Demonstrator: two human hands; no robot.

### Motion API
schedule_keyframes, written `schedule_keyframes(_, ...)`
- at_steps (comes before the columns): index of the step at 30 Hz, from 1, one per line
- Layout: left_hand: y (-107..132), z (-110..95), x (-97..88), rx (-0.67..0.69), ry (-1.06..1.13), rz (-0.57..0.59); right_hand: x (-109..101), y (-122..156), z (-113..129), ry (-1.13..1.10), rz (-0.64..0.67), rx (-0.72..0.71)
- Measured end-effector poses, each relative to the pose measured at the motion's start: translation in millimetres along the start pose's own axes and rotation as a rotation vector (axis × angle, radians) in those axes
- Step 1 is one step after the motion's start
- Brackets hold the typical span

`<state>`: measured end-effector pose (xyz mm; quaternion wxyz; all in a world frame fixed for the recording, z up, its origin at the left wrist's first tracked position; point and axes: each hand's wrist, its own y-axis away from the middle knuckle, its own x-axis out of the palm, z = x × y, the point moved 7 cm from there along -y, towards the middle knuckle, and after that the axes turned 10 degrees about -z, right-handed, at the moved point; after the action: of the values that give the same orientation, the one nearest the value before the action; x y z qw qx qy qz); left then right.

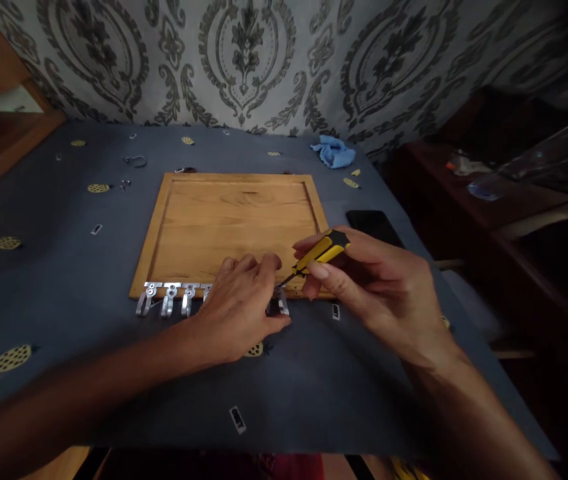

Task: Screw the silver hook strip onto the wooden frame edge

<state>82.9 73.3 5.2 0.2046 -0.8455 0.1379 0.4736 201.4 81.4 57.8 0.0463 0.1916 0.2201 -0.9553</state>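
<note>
A wooden board (234,223) with a raised frame lies flat on the table. Along its near edge runs a metal hook rail (169,293), whose hooks stick out towards me. My left hand (241,303) rests over the right part of this rail, fingers curled on top and thumb by the last hooks, hiding the middle ones. A yellow and black screwdriver (321,253) is pinched in my right hand (384,287). It slants down to the left, its tip at the rail's right end beside my left fingers; the exact contact point is too small to make out.
The table has a dark blue cloth (114,387). A black phone (374,223) lies right of the board, a blue rag (334,152) behind it. Several small screws (125,185) and a loose metal hook (135,161) lie at the back left. Patterned curtain (244,60) hangs behind.
</note>
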Motion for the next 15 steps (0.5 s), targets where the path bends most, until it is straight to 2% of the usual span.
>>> schedule_keyframes(8,1,1,1.7,0.012,-0.041,-0.021,2,-2,-10,0.01,-0.203,-0.028)
schedule_keyframes(15,-1,1,0.3,-0.014,-0.036,0.004,-1,8,-12,0.056,-0.349,-0.068)
